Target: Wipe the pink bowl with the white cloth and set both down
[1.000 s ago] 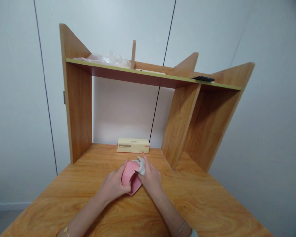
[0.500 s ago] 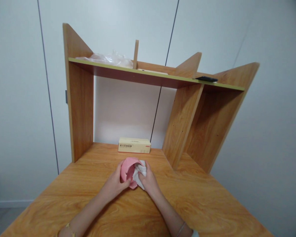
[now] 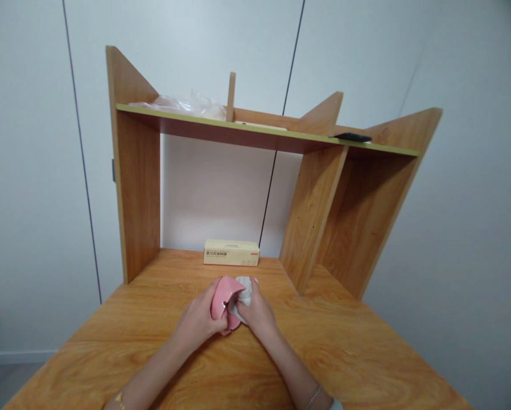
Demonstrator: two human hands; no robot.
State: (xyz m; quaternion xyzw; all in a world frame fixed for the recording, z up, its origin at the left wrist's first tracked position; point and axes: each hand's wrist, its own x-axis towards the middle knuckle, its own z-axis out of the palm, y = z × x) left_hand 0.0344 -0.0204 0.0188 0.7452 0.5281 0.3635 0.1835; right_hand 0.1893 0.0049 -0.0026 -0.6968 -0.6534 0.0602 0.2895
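wearing a gold bracelet (image 3: 119, 400) on the left wrist, low at the far left, above a wood-grain desk (image 3: 349, 353). facing a wooden shelf (image 3: 170, 115) across the back, with a crumpled clear plastic bag (image 3: 187, 106) lying toward its left end. clamping the left grip (image 3: 200, 315) on the outer left side of a pink container (image 3: 221, 296), curling around it and pressing the thumb near the front rim. holding the pink container between both grips, aiming its open side rightward, away from the left grip and toward the right one. having a cream box (image 3: 231, 254) with printed lettering lying behind, near the back of the desk. pinching a white cloth (image 3: 245, 291) in the right grip (image 3: 259, 314), just right of the pink container and meeting its open side; not making out the depth of cloth inside. wearing a silver bracelet (image 3: 314, 397) on the right wrist. facing a dark flat item (image 3: 353, 137) farther right on the shelf.
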